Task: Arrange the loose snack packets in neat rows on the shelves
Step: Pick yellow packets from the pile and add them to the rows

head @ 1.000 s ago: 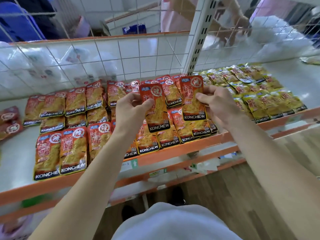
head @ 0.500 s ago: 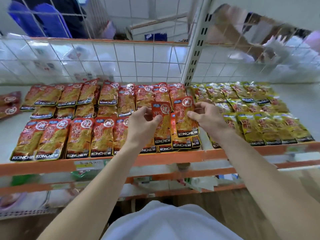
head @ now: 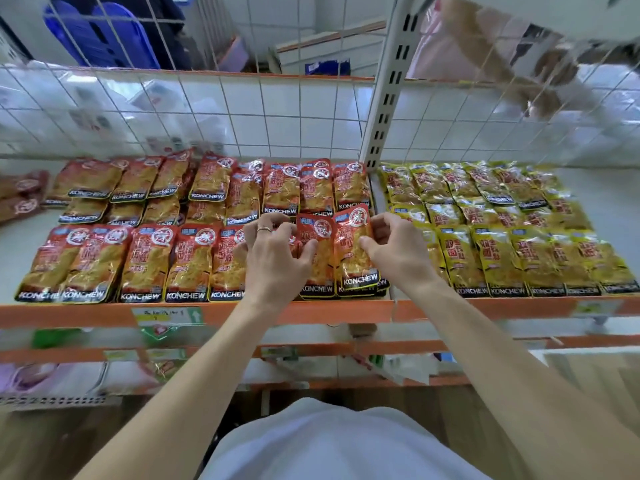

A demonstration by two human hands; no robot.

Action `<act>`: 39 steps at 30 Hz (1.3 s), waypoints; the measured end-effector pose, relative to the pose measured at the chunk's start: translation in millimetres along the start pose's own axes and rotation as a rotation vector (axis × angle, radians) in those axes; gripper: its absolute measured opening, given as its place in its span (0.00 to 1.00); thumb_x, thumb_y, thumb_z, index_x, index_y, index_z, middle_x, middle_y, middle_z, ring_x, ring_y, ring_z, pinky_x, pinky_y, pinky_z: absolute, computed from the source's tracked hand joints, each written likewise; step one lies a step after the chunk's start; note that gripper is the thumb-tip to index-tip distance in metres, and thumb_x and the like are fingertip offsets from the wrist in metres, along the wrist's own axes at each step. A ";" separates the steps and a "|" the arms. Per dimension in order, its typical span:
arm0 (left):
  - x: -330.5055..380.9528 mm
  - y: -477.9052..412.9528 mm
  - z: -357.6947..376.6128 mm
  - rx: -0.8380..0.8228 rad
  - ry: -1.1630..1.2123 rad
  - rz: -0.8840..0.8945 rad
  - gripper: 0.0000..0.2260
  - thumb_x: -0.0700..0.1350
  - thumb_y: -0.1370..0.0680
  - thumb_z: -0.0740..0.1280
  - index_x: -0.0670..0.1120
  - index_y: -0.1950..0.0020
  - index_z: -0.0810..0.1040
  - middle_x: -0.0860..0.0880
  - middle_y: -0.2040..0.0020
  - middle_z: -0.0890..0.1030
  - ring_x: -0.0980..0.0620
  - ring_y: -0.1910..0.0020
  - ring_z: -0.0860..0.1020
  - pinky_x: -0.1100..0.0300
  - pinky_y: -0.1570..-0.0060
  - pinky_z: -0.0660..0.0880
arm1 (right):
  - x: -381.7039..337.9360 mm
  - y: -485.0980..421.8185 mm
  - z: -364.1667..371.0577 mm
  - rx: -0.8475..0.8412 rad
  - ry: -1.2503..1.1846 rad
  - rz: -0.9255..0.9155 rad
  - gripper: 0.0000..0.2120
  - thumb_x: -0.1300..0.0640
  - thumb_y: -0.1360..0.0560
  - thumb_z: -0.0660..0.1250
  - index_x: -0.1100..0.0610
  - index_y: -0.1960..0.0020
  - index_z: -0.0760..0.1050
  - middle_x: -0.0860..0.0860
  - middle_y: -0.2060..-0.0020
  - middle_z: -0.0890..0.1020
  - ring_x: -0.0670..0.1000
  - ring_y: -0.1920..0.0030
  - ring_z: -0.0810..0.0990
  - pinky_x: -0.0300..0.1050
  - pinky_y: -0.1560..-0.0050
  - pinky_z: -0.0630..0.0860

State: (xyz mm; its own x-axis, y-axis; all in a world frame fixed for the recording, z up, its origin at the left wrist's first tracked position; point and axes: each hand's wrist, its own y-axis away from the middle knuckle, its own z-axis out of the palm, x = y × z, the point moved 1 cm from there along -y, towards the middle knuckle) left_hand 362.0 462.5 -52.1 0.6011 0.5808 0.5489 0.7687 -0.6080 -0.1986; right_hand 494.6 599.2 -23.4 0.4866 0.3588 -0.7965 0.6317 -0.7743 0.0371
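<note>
Red KONCHEW snack packets (head: 145,261) lie in rows on the white shelf with an orange front lip (head: 104,313). Yellow KONCHEW packets (head: 498,258) fill the shelf's right half. My left hand (head: 277,258), a ring on one finger, grips a red packet (head: 320,258) at the right end of the front red row. My right hand (head: 394,247) pinches the neighbouring red packet (head: 356,251), which lies slightly tilted over the row, close to the orange lip.
A wire grid back panel (head: 242,112) and a white slotted upright post (head: 384,91) stand behind the packets. Darker red packets (head: 24,199) lie at the far left. Lower shelves (head: 311,351) hold mixed goods. Wooden floor lies below.
Both hands have lowered their red packets from above the shelf down onto the right end of the front red row. The camera view has shifted left and closer.
</note>
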 end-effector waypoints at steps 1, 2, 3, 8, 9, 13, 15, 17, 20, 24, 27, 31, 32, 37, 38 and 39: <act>0.2 1.1 2.5 0.000 -0.041 0.016 0.18 0.57 0.23 0.70 0.44 0.42 0.81 0.50 0.33 0.71 0.48 0.32 0.61 0.54 0.43 0.53 | 1.1 0.3 -1.4 0.016 0.013 -0.003 0.06 0.58 0.23 0.71 0.54 0.47 0.76 0.45 0.59 0.79 0.41 0.59 0.78 0.27 0.65 0.72; -0.3 2.0 5.3 -0.002 -0.079 0.028 0.18 0.57 0.23 0.70 0.45 0.43 0.81 0.49 0.31 0.69 0.48 0.31 0.59 0.50 0.39 0.55 | 1.8 1.0 -2.6 0.029 0.026 -0.009 0.07 0.58 0.23 0.71 0.55 0.47 0.76 0.45 0.59 0.79 0.42 0.59 0.78 0.27 0.66 0.72; -0.7 3.0 7.8 -0.005 -0.111 0.037 0.18 0.58 0.23 0.70 0.46 0.43 0.80 0.49 0.30 0.68 0.47 0.30 0.58 0.46 0.36 0.55 | 3.5 1.7 -3.0 0.038 0.039 -0.015 0.08 0.58 0.23 0.71 0.56 0.45 0.76 0.46 0.58 0.80 0.44 0.59 0.78 0.26 0.66 0.72; -3.5 6.5 13.6 0.015 -0.182 0.064 0.18 0.58 0.23 0.68 0.47 0.39 0.77 0.46 0.28 0.66 0.46 0.28 0.57 0.42 0.34 0.54 | 7.2 6.1 0.1 0.088 0.102 -0.062 0.14 0.58 0.23 0.71 0.58 0.39 0.75 0.48 0.55 0.78 0.48 0.55 0.77 0.29 0.59 0.73; -4.4 7.3 13.3 0.022 -0.187 0.082 0.19 0.57 0.23 0.67 0.47 0.38 0.76 0.47 0.28 0.66 0.46 0.28 0.57 0.42 0.34 0.55 | 8.2 6.7 1.9 0.097 0.110 -0.072 0.15 0.58 0.23 0.71 0.59 0.38 0.74 0.49 0.54 0.78 0.49 0.54 0.77 0.33 0.56 0.74; -7.5 10.6 8.9 -0.055 -0.202 0.297 0.25 0.59 0.25 0.61 0.49 0.32 0.72 0.50 0.27 0.67 0.47 0.28 0.63 0.42 0.36 0.58 | 14.9 9.1 9.9 0.102 0.156 -0.113 0.19 0.59 0.23 0.69 0.60 0.34 0.71 0.52 0.46 0.75 0.52 0.45 0.74 0.38 0.44 0.70; -10.7 11.6 7.0 -0.124 -0.241 0.373 0.26 0.61 0.26 0.59 0.51 0.31 0.72 0.51 0.26 0.68 0.47 0.27 0.65 0.40 0.35 0.59 | 18.7 10.4 12.1 0.105 0.215 -0.144 0.20 0.58 0.23 0.69 0.59 0.33 0.71 0.53 0.40 0.74 0.52 0.37 0.70 0.36 0.40 0.64; -14.9 12.4 6.3 -0.151 -0.263 0.387 0.26 0.62 0.26 0.59 0.52 0.31 0.72 0.52 0.25 0.68 0.47 0.26 0.65 0.39 0.34 0.58 | 20.0 12.1 13.9 0.096 0.248 -0.214 0.21 0.56 0.24 0.69 0.57 0.32 0.72 0.52 0.36 0.73 0.51 0.34 0.66 0.39 0.35 0.62; -20.4 14.1 7.2 -0.146 -0.274 0.379 0.25 0.63 0.25 0.60 0.53 0.32 0.74 0.52 0.27 0.70 0.47 0.27 0.66 0.38 0.33 0.57 | 23.4 13.4 17.0 0.034 0.319 -0.335 0.26 0.53 0.25 0.71 0.54 0.29 0.71 0.50 0.30 0.71 0.50 0.28 0.63 0.49 0.29 0.61; -21.3 16.9 7.9 -0.124 -0.283 0.375 0.26 0.64 0.25 0.58 0.53 0.32 0.75 0.52 0.29 0.72 0.47 0.29 0.67 0.38 0.33 0.58 | 29.5 15.4 23.4 -0.027 0.387 -0.405 0.27 0.52 0.26 0.72 0.54 0.28 0.71 0.51 0.26 0.69 0.51 0.24 0.62 0.58 0.26 0.60; -21.0 18.2 9.4 -0.101 -0.299 0.364 0.26 0.65 0.24 0.57 0.52 0.32 0.75 0.51 0.29 0.73 0.47 0.30 0.68 0.39 0.33 0.59 | 30.0 17.3 27.3 -0.005 0.407 -0.421 0.27 0.52 0.26 0.72 0.55 0.29 0.72 0.52 0.27 0.71 0.51 0.24 0.62 0.60 0.27 0.62; -21.8 19.5 12.0 -0.079 -0.309 0.344 0.27 0.65 0.23 0.58 0.51 0.32 0.75 0.50 0.30 0.73 0.46 0.31 0.69 0.39 0.34 0.61 | 28.7 21.5 32.3 0.029 0.508 -0.450 0.27 0.51 0.27 0.73 0.55 0.30 0.73 0.51 0.28 0.73 0.50 0.25 0.64 0.56 0.31 0.59; -21.3 19.8 12.5 -0.075 -0.308 0.342 0.27 0.65 0.23 0.58 0.51 0.32 0.75 0.50 0.30 0.73 0.46 0.31 0.70 0.39 0.34 0.62 | 28.8 22.3 33.2 0.039 0.535 -0.452 0.27 0.50 0.27 0.73 0.55 0.30 0.74 0.50 0.29 0.73 0.50 0.25 0.65 0.55 0.33 0.58; -20.8 19.5 12.5 -0.061 -0.311 0.350 0.25 0.63 0.24 0.59 0.52 0.32 0.74 0.51 0.29 0.73 0.47 0.31 0.69 0.41 0.35 0.62 | 28.8 22.6 35.2 0.061 0.566 -0.438 0.26 0.49 0.26 0.73 0.55 0.31 0.74 0.50 0.30 0.74 0.50 0.26 0.65 0.56 0.36 0.60; -20.9 19.3 12.5 -0.065 -0.312 0.351 0.25 0.63 0.24 0.59 0.52 0.31 0.74 0.51 0.29 0.73 0.47 0.30 0.69 0.41 0.35 0.61 | 28.5 22.5 35.0 0.062 0.562 -0.440 0.26 0.49 0.26 0.72 0.56 0.31 0.74 0.51 0.30 0.74 0.51 0.26 0.65 0.55 0.36 0.59; -20.9 19.3 12.6 -0.069 -0.310 0.350 0.25 0.63 0.23 0.59 0.52 0.31 0.74 0.52 0.29 0.72 0.47 0.30 0.69 0.42 0.35 0.61 | 28.5 22.2 34.9 0.061 0.558 -0.443 0.25 0.49 0.25 0.72 0.56 0.31 0.74 0.51 0.30 0.74 0.51 0.26 0.65 0.55 0.37 0.59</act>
State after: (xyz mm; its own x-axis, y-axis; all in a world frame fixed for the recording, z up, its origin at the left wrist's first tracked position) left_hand 367.0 445.4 -77.6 0.8663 0.4628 0.1880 0.4986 -0.8243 -0.2682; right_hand 501.5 574.0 -66.4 0.4389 0.8466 -0.3012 0.8141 -0.5165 -0.2654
